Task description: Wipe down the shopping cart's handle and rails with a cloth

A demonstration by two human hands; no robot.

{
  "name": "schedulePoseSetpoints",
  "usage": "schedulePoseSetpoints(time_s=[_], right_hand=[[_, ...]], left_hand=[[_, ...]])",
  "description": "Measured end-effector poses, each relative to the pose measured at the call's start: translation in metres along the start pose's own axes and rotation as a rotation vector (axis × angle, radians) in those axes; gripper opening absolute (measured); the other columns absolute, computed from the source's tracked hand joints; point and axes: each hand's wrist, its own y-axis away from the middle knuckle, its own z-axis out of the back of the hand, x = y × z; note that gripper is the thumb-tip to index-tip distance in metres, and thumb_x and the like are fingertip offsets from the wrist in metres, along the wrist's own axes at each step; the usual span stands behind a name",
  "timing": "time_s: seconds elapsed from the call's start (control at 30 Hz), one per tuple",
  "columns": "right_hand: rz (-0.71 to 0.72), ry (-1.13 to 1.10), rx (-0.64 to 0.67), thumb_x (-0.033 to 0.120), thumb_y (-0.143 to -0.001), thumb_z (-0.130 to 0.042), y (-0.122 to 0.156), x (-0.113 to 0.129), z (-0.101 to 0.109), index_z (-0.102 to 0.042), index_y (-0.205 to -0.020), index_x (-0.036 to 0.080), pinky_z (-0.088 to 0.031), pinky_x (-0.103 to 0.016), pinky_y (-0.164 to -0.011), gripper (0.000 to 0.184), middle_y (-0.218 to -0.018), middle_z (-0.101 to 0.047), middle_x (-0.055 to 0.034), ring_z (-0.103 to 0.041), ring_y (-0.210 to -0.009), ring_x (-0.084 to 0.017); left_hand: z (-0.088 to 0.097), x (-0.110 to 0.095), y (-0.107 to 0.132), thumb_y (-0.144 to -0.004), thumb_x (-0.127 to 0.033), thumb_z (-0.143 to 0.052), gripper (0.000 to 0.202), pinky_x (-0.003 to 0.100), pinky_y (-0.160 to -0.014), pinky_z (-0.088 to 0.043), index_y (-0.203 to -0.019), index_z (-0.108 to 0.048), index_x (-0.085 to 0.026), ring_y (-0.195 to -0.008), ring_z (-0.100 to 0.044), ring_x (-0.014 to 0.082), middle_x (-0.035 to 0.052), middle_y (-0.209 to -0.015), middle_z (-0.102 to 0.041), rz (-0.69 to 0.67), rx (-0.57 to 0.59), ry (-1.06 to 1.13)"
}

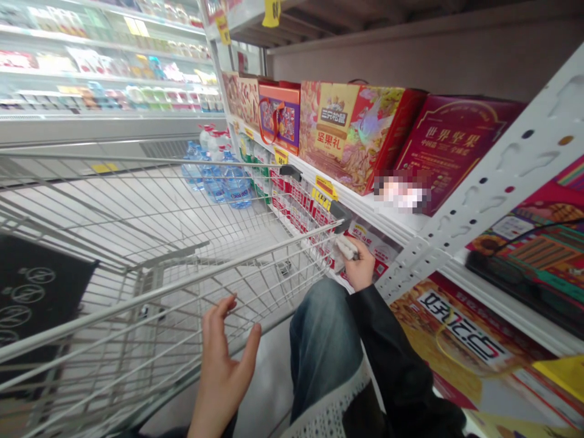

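My left hand [225, 365] rests open against the near rim of a wire shopping cart [150, 255], fingers spread over the bars. My right hand [360, 261], in a dark sleeve, reaches past my jeans-clad knee [319, 340] to the lower shelf and is closed on a small white packet [347, 246] beside the cart's corner. Red packaged goods [378, 249] lie right behind that hand.
Gift boxes of nuts [351, 134] and a maroon box [451, 146] stand on the white shelf [479, 207] at right. Large water bottles [223, 179] sit on the floor ahead. A refrigerated display [104, 67] runs along the far left.
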Motion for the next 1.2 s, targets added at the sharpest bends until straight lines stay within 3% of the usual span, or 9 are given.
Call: schedulePoseSetpoints(time_s=[0.17,0.3,0.43,0.53,0.67,0.97,1.2], right_hand=[[-0.04,0.037,-0.013,0.034,-0.085,-0.077,0.019,-0.001,0.015,-0.082,-0.109,0.021,-0.059,-0.044,-0.096,0.028,-0.109,-0.082,-0.0093,-0.075,-0.101,-0.027],[-0.033,0.071,-0.013,0.034,-0.085,-0.079,0.015,0.025,0.033,-0.082,-0.109,0.023,-0.059,-0.045,-0.097,0.027,-0.109,-0.082,-0.0079,-0.075,-0.102,-0.027],[0.16,0.042,-0.067,0.033,-0.09,-0.077,0.002,0.072,0.033,-0.081,-0.117,0.027,-0.058,-0.046,-0.103,0.027,-0.117,-0.081,-0.007,-0.074,-0.109,-0.027],[0.338,0.024,-0.059,0.027,-0.094,-0.073,0.001,0.089,0.018,-0.078,-0.122,0.03,-0.058,-0.049,-0.106,0.029,-0.12,-0.08,-0.0059,-0.074,-0.113,-0.026],[0.409,0.066,-0.091,0.024,-0.094,-0.071,0.01,0.081,0.003,-0.077,-0.123,0.03,-0.061,-0.049,-0.101,0.029,-0.117,-0.081,-0.0059,-0.075,-0.112,-0.026],[0.449,0.076,-0.068,0.027,-0.096,-0.072,0.002,0.086,0.009,-0.078,-0.123,0.03,-0.059,-0.05,-0.103,0.028,-0.117,-0.081,-0.0065,-0.075,-0.112,-0.026],[0.42,0.055,-0.09,0.025,-0.094,-0.074,0.011,0.079,0.004,-0.078,-0.122,0.032,-0.061,-0.049,-0.099,0.029,-0.114,-0.082,-0.0058,-0.076,-0.108,-0.027]], left_hand=[[0.001,-0.001,0.002,-0.094,-0.049,-0.065,0.054,0.058,-0.116,-0.045,-0.14,-0.049,-0.026,-0.13,-0.055,0.0315,0.0119,-0.134,-0.056,0.01,0.009,0.014],[0.002,-0.001,0.004,-0.094,-0.048,-0.065,0.055,0.057,-0.117,-0.045,-0.141,-0.048,-0.026,-0.131,-0.054,0.0317,0.012,-0.135,-0.055,0.004,0.014,0.012],[0.001,0.0,0.005,-0.095,-0.048,-0.065,0.055,0.058,-0.117,-0.045,-0.142,-0.047,-0.026,-0.131,-0.054,0.0316,0.0118,-0.135,-0.055,-0.003,0.017,0.01],[0.002,0.0,0.004,-0.094,-0.048,-0.066,0.055,0.058,-0.116,-0.045,-0.141,-0.048,-0.026,-0.13,-0.054,0.0315,0.0117,-0.135,-0.056,-0.007,0.015,0.008],[0.003,0.001,0.004,-0.094,-0.049,-0.066,0.055,0.057,-0.114,-0.047,-0.141,-0.049,-0.026,-0.129,-0.056,0.0308,0.0113,-0.134,-0.057,-0.01,0.024,0.019],[0.004,-0.001,0.002,-0.093,-0.05,-0.066,0.056,0.059,-0.115,-0.046,-0.14,-0.048,-0.026,-0.129,-0.055,0.0318,0.0118,-0.133,-0.056,0.004,0.027,0.019],[0.004,-0.002,0.002,-0.093,-0.05,-0.065,0.056,0.059,-0.116,-0.046,-0.141,-0.048,-0.026,-0.13,-0.055,0.0314,0.0121,-0.135,-0.056,0.002,0.039,0.022]])
